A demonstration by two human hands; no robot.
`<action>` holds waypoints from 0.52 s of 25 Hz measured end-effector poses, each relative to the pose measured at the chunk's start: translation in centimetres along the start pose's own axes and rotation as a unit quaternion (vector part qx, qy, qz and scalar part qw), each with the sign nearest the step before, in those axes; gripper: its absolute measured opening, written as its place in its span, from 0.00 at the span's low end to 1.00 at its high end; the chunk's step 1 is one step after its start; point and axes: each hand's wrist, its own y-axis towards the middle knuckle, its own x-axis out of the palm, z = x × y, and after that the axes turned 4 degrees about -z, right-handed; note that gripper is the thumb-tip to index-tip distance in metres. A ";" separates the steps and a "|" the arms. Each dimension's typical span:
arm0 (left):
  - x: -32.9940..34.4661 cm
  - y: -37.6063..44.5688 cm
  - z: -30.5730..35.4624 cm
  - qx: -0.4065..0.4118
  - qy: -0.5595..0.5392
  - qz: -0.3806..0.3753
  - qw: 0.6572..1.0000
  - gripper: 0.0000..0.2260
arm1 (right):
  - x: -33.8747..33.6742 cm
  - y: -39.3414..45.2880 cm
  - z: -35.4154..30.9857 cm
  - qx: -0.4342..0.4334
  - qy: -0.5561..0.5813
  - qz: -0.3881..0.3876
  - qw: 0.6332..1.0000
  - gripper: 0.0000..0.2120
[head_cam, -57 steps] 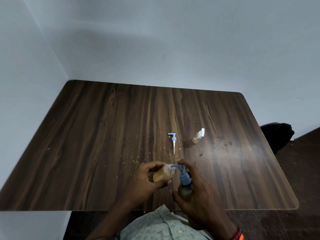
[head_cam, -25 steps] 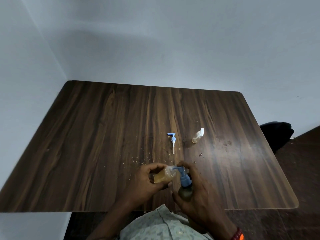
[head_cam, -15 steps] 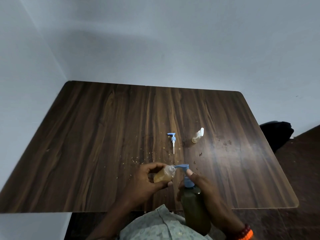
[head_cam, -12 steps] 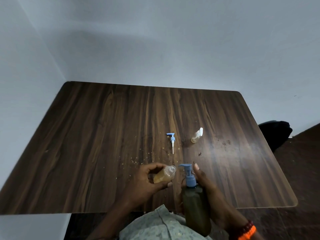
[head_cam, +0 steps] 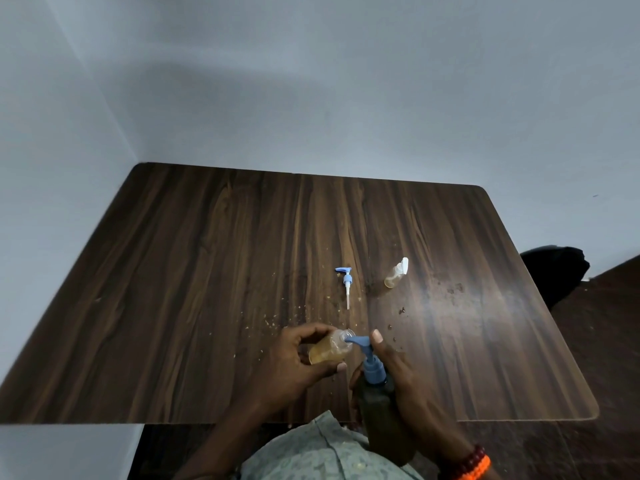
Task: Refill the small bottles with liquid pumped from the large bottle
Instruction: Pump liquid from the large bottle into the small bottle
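Two small bottles in view. One small bottle, open-mouthed, part-filled with amber liquid, tilted, held above the near edge of the table by the left hand, fingers and thumb curled round its body. Large bottle, dark, gripped by the right hand; forefinger laid on the blue pump head. Change: half a second ago the spout stood apart from the small bottle's mouth; now its tip is back at the mouth. Judged: realigned for another stroke; filling unfinished. Second small bottle, white-capped, stands well apart, farther back. Loose pump, blue and white, lies beside it on the table, with crumbs and drips around.
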 end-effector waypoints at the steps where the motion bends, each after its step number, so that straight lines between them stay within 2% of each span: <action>1: 0.0 0.0 0.0 0.002 0.000 0.000 1.000 0.19 | -0.1 0.1 0.2 -0.004 0.010 0.009 1.000 0.33; 2: -0.1 0.0 0.0 0.004 0.001 -0.001 1.000 0.19 | -0.1 0.1 0.3 -0.005 0.013 0.017 1.000 0.37; 4: 0.0 -0.1 0.1 0.008 0.002 -0.006 1.000 0.19 | 0.0 0.2 0.2 -0.016 0.022 0.025 0.999 0.35; 8: 0.2 0.0 0.2 0.014 -0.001 -0.002 1.000 0.20 | 0.1 0.1 0.3 -0.007 0.008 0.037 0.999 0.39; 13: 0.2 -0.1 0.2 0.022 0.013 -0.005 1.000 0.19 | -0.1 0.5 0.8 0.021 0.024 0.028 0.999 0.29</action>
